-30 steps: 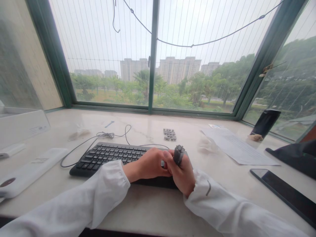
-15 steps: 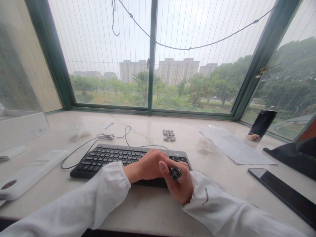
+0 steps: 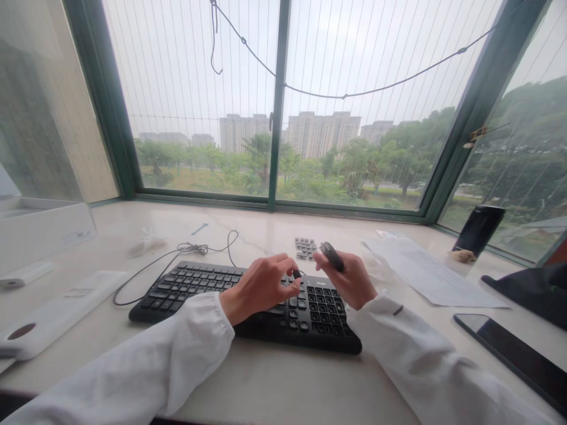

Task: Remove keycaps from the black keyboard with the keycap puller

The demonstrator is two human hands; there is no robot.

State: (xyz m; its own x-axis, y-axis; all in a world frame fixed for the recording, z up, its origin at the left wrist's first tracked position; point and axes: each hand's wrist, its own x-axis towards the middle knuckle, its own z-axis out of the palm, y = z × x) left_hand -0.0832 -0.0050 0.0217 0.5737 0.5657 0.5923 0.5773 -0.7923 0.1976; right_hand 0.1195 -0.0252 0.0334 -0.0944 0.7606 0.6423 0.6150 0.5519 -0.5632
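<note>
A black keyboard [image 3: 332, 341] lies in front of me, its number pad showing bare key sockets. Over its middle, my left hand [image 3: 261, 286] pinches a small black keycap [image 3: 296, 274] between thumb and index finger. My right hand [image 3: 354, 280], raised above the number pad's upper edge, is closed around a short, dark keycap puller [image 3: 332, 257]. The puller's tip points up and left, close to loose grey keycaps [image 3: 305, 245] laid in rows behind the keyboard.
The keyboard cable [image 3: 192, 249] lies coiled at the back. White boxes [image 3: 48, 227] and a flat white case [image 3: 62, 313] are on the left. On the right are paper [image 3: 420, 274], clear plastic bags, a phone [image 3: 509, 348] and an upright dark device [image 3: 481, 230]. Windows stand behind.
My hands, together over the number pad before, have come apart. My right hand has lifted up and right with the puller; my left now shows a keycap between its fingertips.
</note>
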